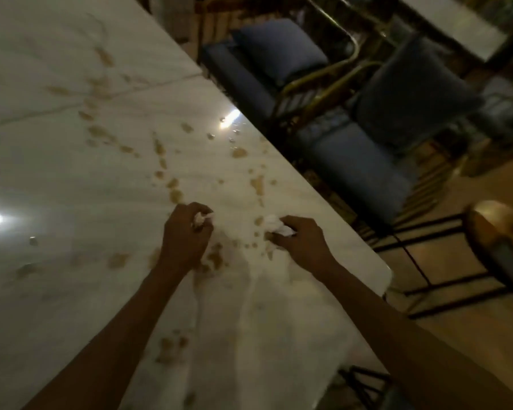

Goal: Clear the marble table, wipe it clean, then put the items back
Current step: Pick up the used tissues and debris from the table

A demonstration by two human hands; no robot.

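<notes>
Marble table runs away from the person on a long slant, its right edge cutting from upper middle down to the near right. Brown spill marks are scattered in a band straight ahead of both hands, stretching up and leftward along that axis, with a smeared patch between the wrists.

Going left to right: the left hand is curled tight round a small white wad of tissue, low over the marble. The right hand pinches a second crumpled tissue pressed at the stains, near the table's edge.

My guess is the wiping is underway; the left hand sits nearer the far marks. Nothing stands on the surface that I can see. Beyond the edge are 2 blue cushioned chairs, and a round stool at far right.
</notes>
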